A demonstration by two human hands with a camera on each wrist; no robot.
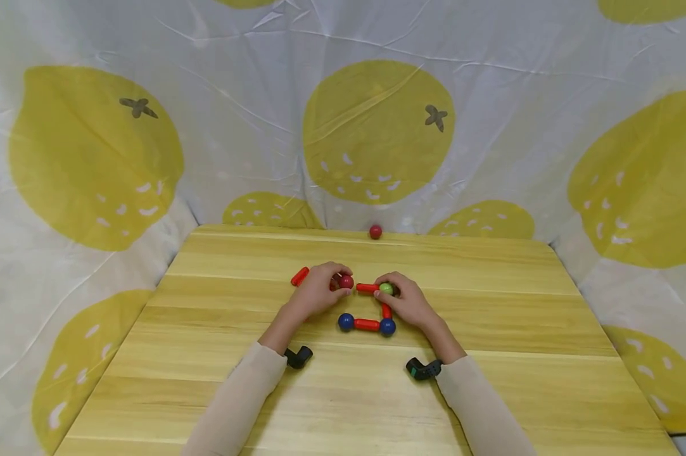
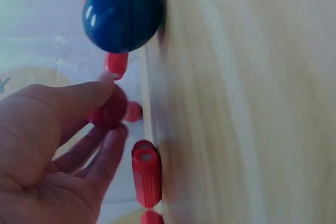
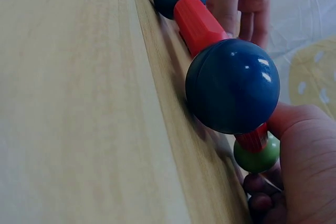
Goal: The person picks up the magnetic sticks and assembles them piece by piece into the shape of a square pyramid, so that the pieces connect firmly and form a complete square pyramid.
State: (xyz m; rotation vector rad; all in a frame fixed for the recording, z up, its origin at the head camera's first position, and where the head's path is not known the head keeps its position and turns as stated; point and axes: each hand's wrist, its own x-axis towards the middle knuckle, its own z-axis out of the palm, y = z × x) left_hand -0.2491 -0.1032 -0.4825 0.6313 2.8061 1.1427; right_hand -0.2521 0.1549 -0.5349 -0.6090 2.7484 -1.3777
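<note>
My left hand [image 1: 318, 289] pinches a red ball [image 1: 346, 282] between thumb and fingers, just left of the free end of a red rod [image 1: 367, 287]. That rod joins a green ball [image 1: 386, 289], which my right hand [image 1: 406, 300] grips with thumb and fingers. From the green ball another red rod [image 1: 386, 311] runs down to a blue ball [image 1: 387, 327]. A further red rod [image 1: 367, 325] links this to a second blue ball [image 1: 346, 322] on the left. In the left wrist view, the red ball [image 2: 110, 108] sits close below a rod's end [image 2: 116, 65].
Loose red rods [image 1: 299, 276] lie left of my left hand, partly hidden by it. Another red ball [image 1: 375, 232] stands at the far edge of the wooden table [image 1: 343, 392]. A lemon-print cloth [image 1: 251, 126] hangs behind and at both sides.
</note>
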